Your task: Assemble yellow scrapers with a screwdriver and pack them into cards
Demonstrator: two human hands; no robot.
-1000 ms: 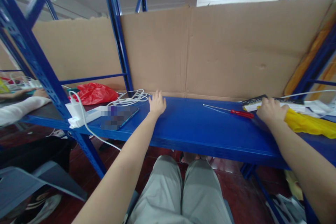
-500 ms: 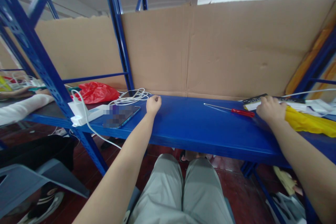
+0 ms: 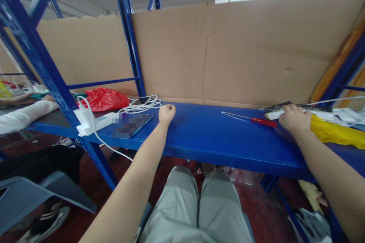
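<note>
My left hand rests on the blue shelf top as a loose fist, and nothing shows in it. A bundle of white cable lies just beyond its left side. My right hand is closed, with its fingers curled down beside a flat black-and-white item. What lies under those fingers, if anything, is hidden. Yellow cloth or plastic touches the right hand's wrist side. To the left of that hand lies a screwdriver with a red handle, its metal tip pointing left.
A phone, a white power strip with a plugged-in charger and a red plastic bag sit at the left. Behind stands a cardboard panel. Blue uprights frame the shelf. Another person's sleeve shows far left.
The view has shifted very slightly. Both hands and the things on the shelf stay where they were.
</note>
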